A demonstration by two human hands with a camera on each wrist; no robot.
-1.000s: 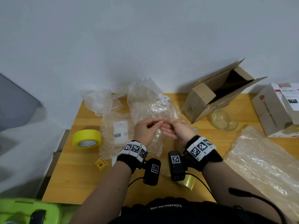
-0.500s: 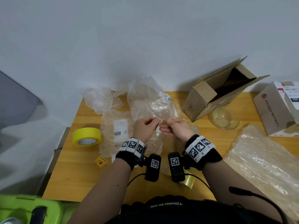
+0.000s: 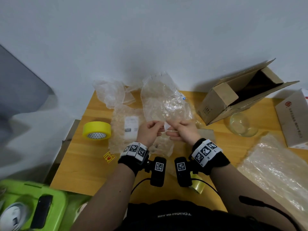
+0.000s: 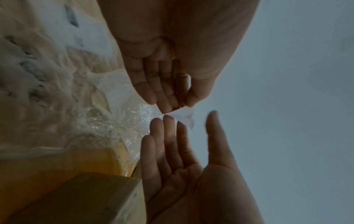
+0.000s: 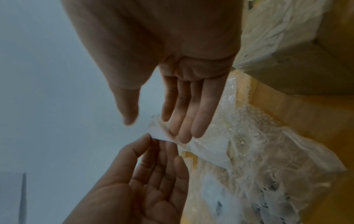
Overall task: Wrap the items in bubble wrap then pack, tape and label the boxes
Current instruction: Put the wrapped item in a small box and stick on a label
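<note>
Both hands are raised over the middle of the wooden table (image 3: 80,172). My left hand (image 3: 160,125) pinches a small white slip (image 3: 166,126) between thumb and fingertips. The left wrist view shows that pinch (image 4: 178,106) on the slip (image 4: 184,116). My right hand (image 3: 171,129) faces it with straight fingers and the thumb held apart. Its fingertips (image 5: 184,136) touch the slip (image 5: 159,133) without gripping it. Behind the hands a crumpled bubble wrap bag (image 3: 163,100) stands up. A brown cardboard box (image 3: 233,100) lies open on its side, with a glass bowl (image 3: 241,125) in front of it.
A yellow tape roll (image 3: 96,132) sits at the left and a yellow-red sticker (image 3: 109,157) lies near my left wrist. A bubble wrap sheet (image 3: 275,167) covers the right front. A white box (image 3: 295,117) stands far right. A green container (image 3: 33,197) is off the table's left front.
The hands, pressed fingertip to fingertip before, have drawn slightly apart. The white slip now shows between them, and the right fingers have straightened.
</note>
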